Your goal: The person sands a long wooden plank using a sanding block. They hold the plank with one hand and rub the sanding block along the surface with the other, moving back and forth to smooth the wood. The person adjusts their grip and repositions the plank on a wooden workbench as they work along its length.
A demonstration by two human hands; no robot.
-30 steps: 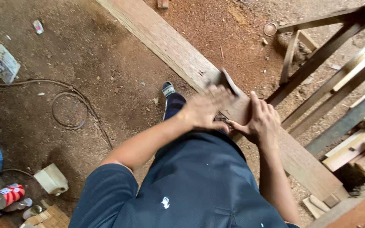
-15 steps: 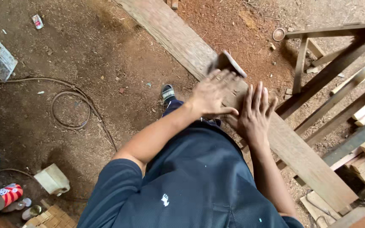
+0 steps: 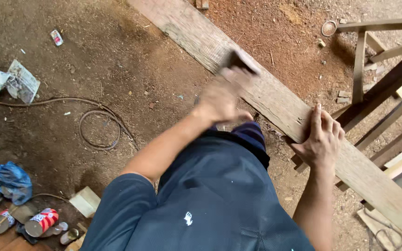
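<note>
1. A long wooden plank (image 3: 275,100) runs diagonally across the dirt floor (image 3: 117,56).
2. My right hand (image 3: 323,139) lies flat and open on its near edge.
3. My left hand (image 3: 222,95), blurred, grips a dark block (image 3: 238,60) on the plank.

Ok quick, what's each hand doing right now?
Left hand: closed on a blurred dark flat block.
Right hand: open, flat on the long weathered wooden plank.

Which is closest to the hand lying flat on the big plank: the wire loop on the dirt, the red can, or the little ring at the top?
From the right hand on the plank:
1. Little ring, up near the top right.
2. Wire loop, left on the dirt.
3. Red can, far bottom-left corner.
</note>
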